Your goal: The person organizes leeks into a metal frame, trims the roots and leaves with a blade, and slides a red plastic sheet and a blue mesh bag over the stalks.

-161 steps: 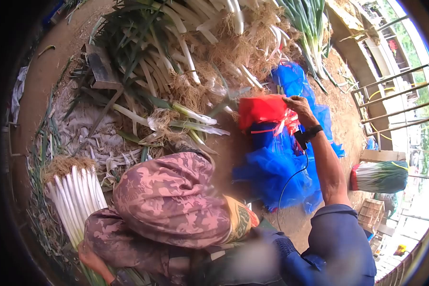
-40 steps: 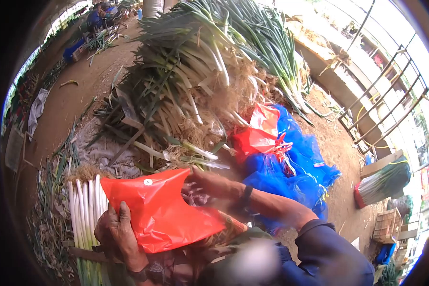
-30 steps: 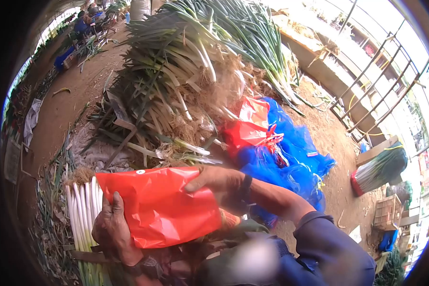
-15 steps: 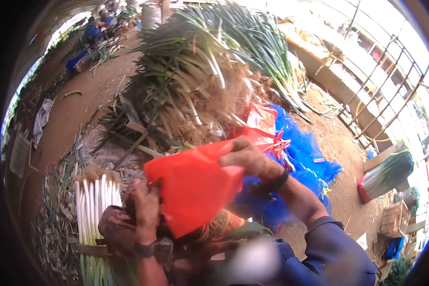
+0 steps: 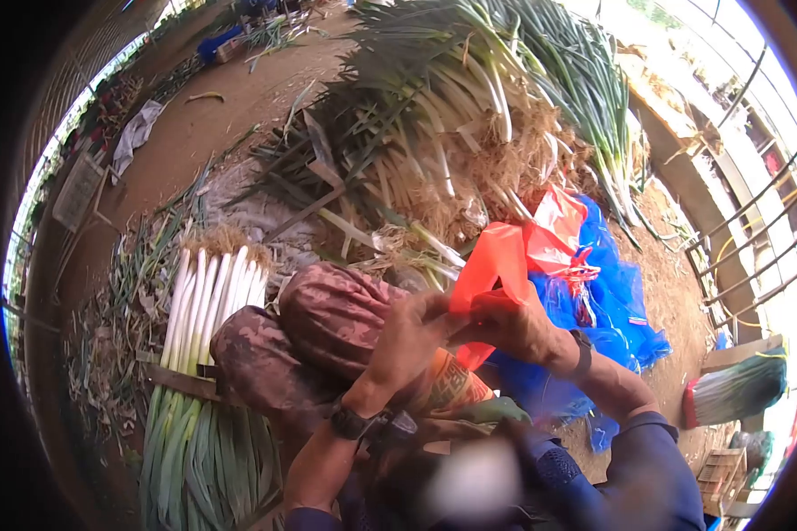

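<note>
A red plastic sheet [image 5: 494, 257] is bunched up in front of my lap, its upper part standing above my fingers and a corner hanging below. My left hand [image 5: 407, 341] pinches its lower left side. My right hand [image 5: 521, 332] is closed on it from the right, and the fingertips of both hands meet. Right behind lies more red plastic [image 5: 553, 234] on a heap of blue netting [image 5: 615, 305]. To the left of my knees, a bundle of leeks [image 5: 208, 301] rests with its roots away from me, over a wooden bar [image 5: 181, 380].
A big pile of leeks [image 5: 469, 115] with roots lies ahead on the ground. At the right are a wrapped leek bundle [image 5: 739, 389] and a wooden crate [image 5: 722, 478]. A bar railing [image 5: 762, 239] runs along the right. Leaf scraps [image 5: 106, 354] litter the left side.
The red sheet was stretched wide between my hands and is now gathered small. My left hand has come across to the right hand. The view has shifted, so the surroundings sit further right.
</note>
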`<state>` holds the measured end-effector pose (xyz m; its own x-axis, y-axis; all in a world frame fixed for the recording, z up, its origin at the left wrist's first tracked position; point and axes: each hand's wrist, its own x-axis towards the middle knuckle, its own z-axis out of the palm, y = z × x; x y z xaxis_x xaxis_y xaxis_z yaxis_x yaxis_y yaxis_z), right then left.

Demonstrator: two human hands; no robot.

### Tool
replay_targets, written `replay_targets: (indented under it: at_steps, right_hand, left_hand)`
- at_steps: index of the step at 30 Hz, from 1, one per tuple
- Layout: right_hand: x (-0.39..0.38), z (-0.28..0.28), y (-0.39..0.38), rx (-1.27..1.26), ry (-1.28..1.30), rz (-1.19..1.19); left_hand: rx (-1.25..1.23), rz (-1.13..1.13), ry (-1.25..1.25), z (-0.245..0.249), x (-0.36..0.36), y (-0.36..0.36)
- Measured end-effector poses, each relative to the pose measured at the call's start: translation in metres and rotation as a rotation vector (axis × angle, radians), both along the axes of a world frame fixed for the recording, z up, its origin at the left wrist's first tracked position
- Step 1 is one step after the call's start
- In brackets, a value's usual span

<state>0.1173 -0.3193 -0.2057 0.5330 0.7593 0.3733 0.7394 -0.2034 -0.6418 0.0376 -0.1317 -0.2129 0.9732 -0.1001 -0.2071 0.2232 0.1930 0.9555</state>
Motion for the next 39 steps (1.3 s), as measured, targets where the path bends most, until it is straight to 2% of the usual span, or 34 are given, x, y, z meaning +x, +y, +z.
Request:
replay_targets:
  at_steps: [2,4,5,6,8,10,12,13,14,16,17,18,20,21,22,24,25,26,28,29,31,32,34,35,36,38,39]
  right_hand:
    - [-0.003,-0.006,0.001,0.032,0.108,0.038]
    - [-0.001,-0.018,0.004,0.210,0.681,0.119]
    - [0.004,-0.010,0.006,0.174,0.342,0.084]
    - [0.009,-0.003,0.005,0.171,0.346,0.084]
    - [0.016,0.003,-0.004,-0.076,0.736,-0.118]
    - [0.026,-0.017,-0.009,-0.027,0.682,-0.179]
    - [0.037,-0.016,-0.015,0.141,0.689,-0.168]
    - [0.041,-0.004,-0.020,0.019,0.675,-0.256]
    - [0.050,-0.003,-0.025,0.018,0.673,-0.257]
    - [0.067,-0.005,-0.033,0.151,0.455,-0.104]
    - [0.065,0.001,-0.029,0.077,0.385,-0.275]
    - [0.065,0.010,-0.029,0.077,0.383,-0.275]
    - [0.066,0.022,-0.031,0.012,0.433,-0.356]
    - [0.067,0.019,-0.031,0.011,0.418,-0.331]
    - [0.067,0.018,-0.028,0.010,0.420,-0.327]
    - [0.065,0.016,-0.018,-0.065,0.222,-0.213]
    - [0.064,0.015,-0.013,-0.103,0.125,-0.157]
    - [0.062,0.012,-0.007,-0.103,0.131,-0.157]
    - [0.055,0.006,0.008,-0.148,0.384,-0.330]
    - [0.050,0.013,0.014,-0.169,0.423,-0.346]
    - [0.047,0.015,0.023,-0.169,0.435,-0.375]
    - [0.045,0.014,0.025,-0.171,0.446,-0.405]
    - [0.043,0.006,0.029,-0.154,0.428,-0.380]
    - [0.043,0.004,0.031,-0.136,0.404,-0.363]
    - [0.041,0.005,0.032,-0.137,0.406,-0.360]
    - [0.036,0.014,0.035,-0.178,0.536,-0.394]
    - [0.037,0.015,0.034,-0.178,0.536,-0.393]
  left_hand:
    - [0.062,0.032,-0.071,-0.011,-0.001,-0.001]
    - [-0.037,0.087,-0.132,-0.018,-0.001,-0.002]
    - [-0.078,0.117,-0.102,-0.015,-0.002,-0.003]
    - [-0.080,0.118,-0.097,-0.017,-0.001,-0.001]
    - [0.052,0.298,-0.216,-0.023,0.000,0.006]
    - [0.074,0.299,-0.112,-0.022,0.000,0.023]
    - [0.598,0.429,-0.261,-0.024,0.000,0.036]
    - [0.674,0.450,-0.287,-0.021,-0.001,0.039]
    - [0.672,0.450,-0.289,-0.020,0.000,0.044]
    - [0.827,0.484,-0.286,-0.021,0.003,0.056]
    - [1.035,0.568,-0.312,-0.032,0.008,0.063]
    - [1.035,0.569,-0.313,-0.038,0.011,0.071]
    - [1.186,0.703,-0.231,-0.037,0.018,0.083]
    - [1.104,0.642,-0.055,-0.034,0.019,0.089]
    - [1.106,0.644,-0.051,-0.033,0.017,0.086]
    - [1.291,0.586,-0.257,-0.028,0.013,0.068]
    - [1.263,0.544,-0.302,-0.020,0.012,0.054]
    - [1.256,0.575,-0.470,-0.017,0.011,0.043]
    - [1.311,0.615,-0.638,0.001,0.003,0.027]
    - [1.313,0.615,-0.634,0.001,-0.001,0.024]
    - [1.174,0.659,-0.853,-0.001,-0.009,0.019]
    - [1.176,0.657,-0.848,-0.003,-0.012,0.015]
    - [0.959,0.437,-0.936,-0.006,-0.018,0.008]
    - [0.850,0.306,-0.826,-0.013,-0.021,0.006]
    - [0.851,0.307,-0.824,-0.017,-0.018,0.006]
    - [0.987,-0.009,-0.530,-0.020,-0.011,0.007]
    - [1.115,0.107,-0.436,-0.017,-0.009,0.009]
